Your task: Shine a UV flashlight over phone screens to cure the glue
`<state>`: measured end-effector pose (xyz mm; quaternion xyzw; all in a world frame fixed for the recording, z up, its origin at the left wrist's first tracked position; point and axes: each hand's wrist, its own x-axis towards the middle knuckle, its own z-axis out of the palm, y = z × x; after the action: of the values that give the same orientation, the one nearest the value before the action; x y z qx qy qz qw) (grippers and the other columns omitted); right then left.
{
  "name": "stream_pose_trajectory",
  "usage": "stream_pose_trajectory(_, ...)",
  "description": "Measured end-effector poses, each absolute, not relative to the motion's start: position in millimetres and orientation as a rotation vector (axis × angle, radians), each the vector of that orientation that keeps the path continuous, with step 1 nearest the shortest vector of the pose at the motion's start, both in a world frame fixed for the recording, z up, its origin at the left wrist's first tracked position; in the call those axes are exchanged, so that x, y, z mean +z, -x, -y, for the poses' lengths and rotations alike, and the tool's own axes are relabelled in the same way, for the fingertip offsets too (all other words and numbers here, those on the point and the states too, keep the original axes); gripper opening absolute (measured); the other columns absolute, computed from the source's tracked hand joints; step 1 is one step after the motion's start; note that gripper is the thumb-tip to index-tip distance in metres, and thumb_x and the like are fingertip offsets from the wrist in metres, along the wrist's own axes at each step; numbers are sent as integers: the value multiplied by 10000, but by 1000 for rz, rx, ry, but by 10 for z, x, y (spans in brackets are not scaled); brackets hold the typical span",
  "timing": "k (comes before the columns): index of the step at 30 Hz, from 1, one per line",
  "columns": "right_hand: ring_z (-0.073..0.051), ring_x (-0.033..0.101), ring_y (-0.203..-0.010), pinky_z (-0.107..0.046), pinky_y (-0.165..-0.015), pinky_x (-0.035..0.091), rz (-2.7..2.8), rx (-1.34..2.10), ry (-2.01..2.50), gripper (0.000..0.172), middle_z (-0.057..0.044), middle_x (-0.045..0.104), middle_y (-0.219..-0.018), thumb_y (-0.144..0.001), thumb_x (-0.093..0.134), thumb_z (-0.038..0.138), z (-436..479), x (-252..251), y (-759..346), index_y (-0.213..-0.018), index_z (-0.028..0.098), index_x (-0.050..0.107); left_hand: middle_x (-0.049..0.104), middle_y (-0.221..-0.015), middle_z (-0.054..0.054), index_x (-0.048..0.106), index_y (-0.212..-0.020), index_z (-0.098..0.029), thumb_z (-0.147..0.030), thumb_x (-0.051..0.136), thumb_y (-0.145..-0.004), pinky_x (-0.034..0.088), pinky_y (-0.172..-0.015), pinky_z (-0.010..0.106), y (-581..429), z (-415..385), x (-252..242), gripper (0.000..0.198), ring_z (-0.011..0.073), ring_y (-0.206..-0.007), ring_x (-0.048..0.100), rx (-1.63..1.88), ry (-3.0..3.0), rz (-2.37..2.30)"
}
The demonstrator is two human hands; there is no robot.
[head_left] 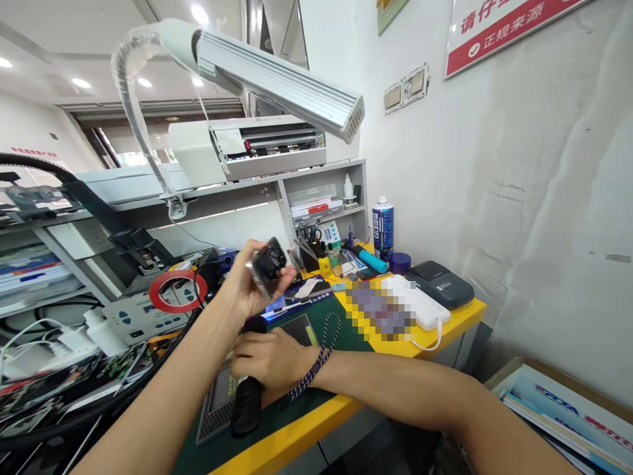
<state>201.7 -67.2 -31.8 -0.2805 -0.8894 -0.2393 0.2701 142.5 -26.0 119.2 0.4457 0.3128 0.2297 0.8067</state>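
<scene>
The left hand [243, 285] grips a small dark device [271, 260] by its edges, thumb on one side and fingers on the other, raised above the tabletop [306, 429] and tilted; fine detail on its face cannot be read. The right hand [274, 359], lower and nearer the body, is closed around a black handle [246, 409], whose ends protrude above and below the fist. Whether its lower end touches anything cannot be told. For sound handling, the device is best supported by its rim, with the fingertips clear of its face and the wrist relaxed; the handle calls for a firm but unstrained grip. The looped cord [316, 373] at the right wrist could snag and is best held clear of both objects. Beneath the right hand lies a perforated panel [297, 330] on a green mat [341, 323], a suitable place to steady the forearm. Farther out, a red ring [154, 293] stands to the left, and a white block [420, 307] with a cable and a spray can [383, 231] stand to the right. The overhead lamp [281, 82] should stay unobstructed so that light reaches the device.
</scene>
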Motion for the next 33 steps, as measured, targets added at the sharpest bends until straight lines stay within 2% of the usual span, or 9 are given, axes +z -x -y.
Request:
stream_pose_trajectory(4, -167, 590, -1147, -250, -732, 529, 2317, -549, 678, 324, -26, 681, -1053, -903, 553, 521, 739, -305, -2056, -963, 205, 600, 582, -752, 78, 455, -1274, 8, -490, 450, -937, 581, -473, 165, -886, 218, 1260, 602, 126, -604, 629, 592, -577, -499)
stream_pose_trajectory(6, -162, 591, -1155, -246, -716, 526, 2267, -514, 662, 284, -24, 687, -1040, -915, 532, 489, 745, -297, -2045, -944, 212, 588, 587, -777, 40, 422, -1323, -2, -443, 416, -999, 532, -485, 58, -584, 226, 1234, 547, 54, -590, 606, 632, -546, -428)
stream_pose_trajectory(9, -160, 595, -1167, -240, -750, 538, 2176, -470, 677, 227, -35, 697, -1018, -906, 549, 435, 721, -299, -2028, -909, 210, 579, 647, -813, 16, 532, -1202, -89, -289, 265, -1049, 436, -475, -43, -150, 242, 1161, 367, -8, -589, 601, 839, -703, -520)
stream_pose_trajectory(11, -157, 615, -1133, -241, -807, 546, 2108, -441, 704, 164, -41, 699, -973, -889, 581, 371, 694, -306, -2025, -880, 208, 573, 703, -854, -12, 600, -1135, -178, -227, 326, -1026, 445, -476, -36, 75, 251, 1091, 299, -10, -592, 616, 989, -739, -679)
stream_pose_trajectory(14, -159, 640, -1067, -261, -845, 552, 1987, -401, 731, 94, -42, 696, -895, -888, 584, 281, 662, -307, -2037, -841, 200, 571, 755, -896, -23, 621, -1137, -214, -167, 413, -1003, 556, -572, 48, 239, 306, 929, 251, 41, -679, 696, 1067, -682, -826)
stream_pose_trajectory(18, -190, 647, -1030, -353, -850, 557, 1809, -346, 716, 144, -41, 674, -925, -929, 612, 297, 647, -272, -2076, -885, 160, 604, 766, -894, 113, 526, -1317, -68, -11, 359, -947, 654, -676, 242, 143, 464, 621, 410, 190, -785, 766, 1031, -591, -895)
stream_pose_trajectory(24, -182, 649, -994, -403, -894, 552, 1637, -298, 670, 167, -40, 666, -1009, -965, 612, 321, 618, -170, -2145, -988, 158, 641, 699, -1162, 261, 388, -1478, -14, -243, 303, -1046, 601, -869, 518, -143, 428, 273, 497, 337, -1063, 710, 902, -518, -526)
stream_pose_trajectory(27, -171, 657, -960, -388, -878, 562, 1589, -310, 658, 142, -32, 670, -982, -964, 615, 299, 628, -106, -2149, -958, 160, 645, 691, -1176, 262, 427, -1453, -31, -337, 277, -1057, 561, -906, 573, -224, 302, 273, 523, 344, -1051, 712, 880, -556, -411)
stream_pose_trajectory(33, -204, 692, -926, -438, -892, 591, 1587, -310, 649, 60, -27, 685, -841, -911, 628, 159, 705, -23, -2121, -870, 203, 622, 744, -978, 136, 564, -1301, -126, -394, 325, -1048, 577, -870, 504, -332, 251, 298, 440, 273, -883, 746, 809, -587, -407)
